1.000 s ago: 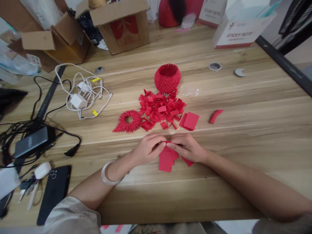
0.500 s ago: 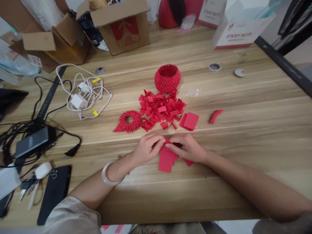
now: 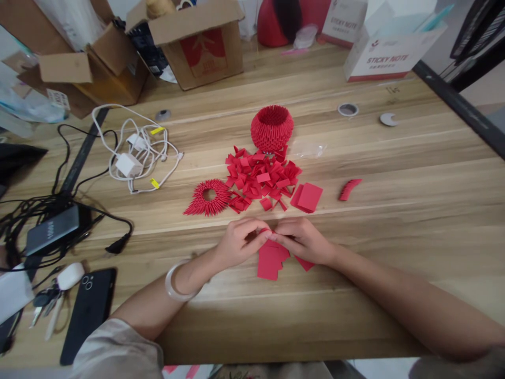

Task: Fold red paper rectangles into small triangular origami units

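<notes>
My left hand [image 3: 240, 243] and my right hand [image 3: 302, 239] meet fingertip to fingertip, both pinched on a small red paper piece [image 3: 267, 233] just above the wooden table [image 3: 394, 221]. Under them lies a short stack of flat red paper sheets [image 3: 270, 260]. Beyond my hands sits a pile of folded red paper pieces [image 3: 260, 176], with a flat red paper ring [image 3: 209, 196] to its left and a round red paper bowl [image 3: 272, 126] behind it. A second stack of red sheets [image 3: 307, 197] lies right of the pile.
A short red strip of joined pieces [image 3: 349, 188] lies to the right. White chargers and cables [image 3: 136, 152], black cables, a power bank [image 3: 51, 229], a black phone [image 3: 89, 310] and keys crowd the left. Cardboard boxes [image 3: 197, 45] and sticky-note boxes [image 3: 389, 50] line the back.
My fingers have shifted slightly on the small red piece; the hands stay in the same spot. Nothing else on the table has moved.
</notes>
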A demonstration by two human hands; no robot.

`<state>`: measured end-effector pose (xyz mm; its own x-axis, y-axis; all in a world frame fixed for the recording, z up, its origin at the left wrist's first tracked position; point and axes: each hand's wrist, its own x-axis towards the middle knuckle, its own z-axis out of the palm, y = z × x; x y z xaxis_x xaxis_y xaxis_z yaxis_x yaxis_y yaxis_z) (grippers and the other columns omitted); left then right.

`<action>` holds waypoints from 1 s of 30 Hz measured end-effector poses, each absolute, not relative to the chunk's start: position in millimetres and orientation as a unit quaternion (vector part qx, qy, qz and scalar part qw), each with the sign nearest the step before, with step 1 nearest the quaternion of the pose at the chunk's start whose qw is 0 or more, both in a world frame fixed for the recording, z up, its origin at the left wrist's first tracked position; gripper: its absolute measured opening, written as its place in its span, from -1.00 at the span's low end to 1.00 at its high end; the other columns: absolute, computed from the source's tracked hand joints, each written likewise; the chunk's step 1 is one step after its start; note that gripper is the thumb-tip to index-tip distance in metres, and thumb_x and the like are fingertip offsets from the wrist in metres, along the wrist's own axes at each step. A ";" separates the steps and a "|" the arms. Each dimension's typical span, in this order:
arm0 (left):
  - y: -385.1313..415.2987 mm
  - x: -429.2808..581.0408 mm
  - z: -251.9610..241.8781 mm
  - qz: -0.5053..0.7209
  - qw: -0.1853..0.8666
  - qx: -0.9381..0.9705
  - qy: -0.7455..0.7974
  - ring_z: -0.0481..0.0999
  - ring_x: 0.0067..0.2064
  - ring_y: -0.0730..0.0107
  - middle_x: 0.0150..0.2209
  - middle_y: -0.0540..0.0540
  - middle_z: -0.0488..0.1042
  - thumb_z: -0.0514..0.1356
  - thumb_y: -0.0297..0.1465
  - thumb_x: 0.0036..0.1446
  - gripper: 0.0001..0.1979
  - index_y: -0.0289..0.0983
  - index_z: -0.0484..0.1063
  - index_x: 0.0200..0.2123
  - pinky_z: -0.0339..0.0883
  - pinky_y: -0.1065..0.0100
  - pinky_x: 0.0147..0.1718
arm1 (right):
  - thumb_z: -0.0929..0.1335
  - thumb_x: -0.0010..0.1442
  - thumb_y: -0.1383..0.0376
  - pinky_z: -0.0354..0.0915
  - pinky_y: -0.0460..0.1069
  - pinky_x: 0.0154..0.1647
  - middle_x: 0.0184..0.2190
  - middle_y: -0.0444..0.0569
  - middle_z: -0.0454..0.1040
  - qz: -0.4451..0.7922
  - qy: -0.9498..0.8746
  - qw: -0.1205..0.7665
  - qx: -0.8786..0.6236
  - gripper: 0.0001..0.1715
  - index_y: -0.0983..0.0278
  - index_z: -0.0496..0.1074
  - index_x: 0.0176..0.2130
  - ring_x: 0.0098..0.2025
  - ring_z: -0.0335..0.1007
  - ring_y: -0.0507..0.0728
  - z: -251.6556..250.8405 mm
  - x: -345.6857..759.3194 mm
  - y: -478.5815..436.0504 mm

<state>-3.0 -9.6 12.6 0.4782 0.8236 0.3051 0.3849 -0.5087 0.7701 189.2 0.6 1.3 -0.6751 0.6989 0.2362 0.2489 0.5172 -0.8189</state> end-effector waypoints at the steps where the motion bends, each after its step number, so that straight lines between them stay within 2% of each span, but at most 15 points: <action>1: -9.8 -3.0 12.9 0.342 0.321 0.798 0.378 0.41 -0.46 0.53 -0.47 -0.06 0.48 0.11 -0.42 0.18 -0.86 -0.35 0.42 -0.38 0.27 0.50 -0.45 | 0.20 0.29 0.26 0.01 -0.12 -0.49 -0.66 -0.20 0.08 0.396 -0.824 0.282 -0.290 -0.53 0.31 0.09 -0.63 -0.57 -0.02 -0.07 1.2 188.9 0.7; 8: -12.2 -4.2 12.8 0.379 0.342 0.748 0.424 0.30 -0.56 0.58 -0.61 0.01 0.38 0.11 -0.42 0.18 -0.80 -0.35 0.40 -0.48 0.17 0.53 -0.56 | 0.21 0.28 0.25 0.00 -0.13 -0.52 -0.67 -0.22 0.05 0.384 -0.814 0.301 -0.315 -0.56 0.30 0.11 -0.61 -0.58 -0.02 -0.07 -1.7 189.4 0.0; 15: -12.6 -3.7 10.8 0.382 0.417 0.691 0.450 0.29 -0.59 0.61 -0.62 0.00 0.39 0.13 -0.38 0.17 -0.74 -0.35 0.37 -0.54 0.13 0.55 -0.59 | 0.20 0.28 0.22 -0.03 -0.13 -0.55 -0.67 -0.22 0.01 0.430 -0.782 0.305 -0.333 -0.54 0.30 0.10 -0.61 -0.59 -0.07 -0.08 -1.1 189.7 0.6; 21: -11.6 -3.3 7.9 0.374 0.493 0.612 0.491 0.23 -0.63 0.62 -0.66 0.01 0.36 0.14 -0.27 0.15 -0.67 -0.34 0.31 -0.58 0.08 0.55 -0.64 | 0.16 0.29 0.20 0.01 -0.13 -0.55 -0.69 -0.19 0.11 0.461 -0.754 0.300 -0.359 -0.52 0.32 0.17 -0.61 -0.61 -0.01 -0.08 3.2 189.6 1.1; 25: -10.5 -2.7 7.9 0.363 0.506 0.602 0.499 0.21 -0.65 0.62 -0.66 0.01 0.36 0.14 -0.24 0.14 -0.65 -0.34 0.30 -0.60 0.05 0.54 -0.65 | 0.14 0.30 0.16 0.03 -0.13 -0.55 -0.70 -0.18 0.16 0.463 -0.750 0.295 -0.369 -0.50 0.32 0.18 -0.60 -0.61 0.03 -0.07 2.6 190.2 0.6; 30: -9.3 -2.3 8.2 0.360 0.503 0.611 0.494 0.22 -0.63 0.61 -0.66 0.01 0.36 0.13 -0.24 0.15 -0.66 -0.34 0.31 -0.58 0.06 0.54 -0.64 | 0.15 0.29 0.21 0.03 -0.14 -0.55 -0.69 -0.19 0.15 0.460 -0.755 0.296 -0.362 -0.53 0.32 0.17 -0.60 -0.61 0.04 -0.08 1.5 189.9 0.8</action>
